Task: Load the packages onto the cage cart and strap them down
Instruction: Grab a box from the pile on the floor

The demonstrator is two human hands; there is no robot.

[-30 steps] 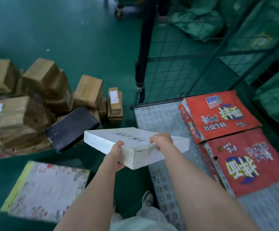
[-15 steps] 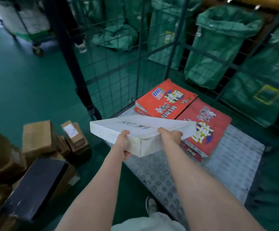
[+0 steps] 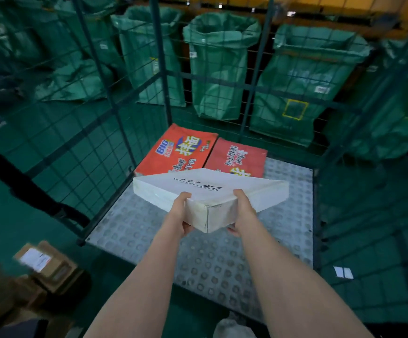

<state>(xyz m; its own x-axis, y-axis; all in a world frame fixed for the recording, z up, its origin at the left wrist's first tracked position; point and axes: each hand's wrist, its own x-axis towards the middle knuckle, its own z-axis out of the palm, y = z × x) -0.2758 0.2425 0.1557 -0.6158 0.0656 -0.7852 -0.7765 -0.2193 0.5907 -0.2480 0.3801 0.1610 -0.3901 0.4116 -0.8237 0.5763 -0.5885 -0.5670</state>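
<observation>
A flat white box (image 3: 212, 189) marked "ART ME" hangs above the cage cart's studded metal floor (image 3: 149, 240), its near corner toward me. My left hand (image 3: 181, 213) grips that corner's left side and my right hand (image 3: 243, 211) grips its right side, thumbs on top. Two flat red printed boxes, the left one (image 3: 178, 150) and the right one (image 3: 239, 157), lie side by side at the back of the cart floor; the white box hides their near edges.
Green wire mesh walls (image 3: 95, 132) enclose the cart on the left, back and right. Several green sacks (image 3: 220, 64) hang behind it. Brown cardboard parcels (image 3: 44, 264) sit on the green floor at lower left. A black strap (image 3: 27, 189) runs along the left wall.
The view has swung from the parcel pile toward the cart. Both hands have carried the white box over the cart floor, closer to the red boxes.
</observation>
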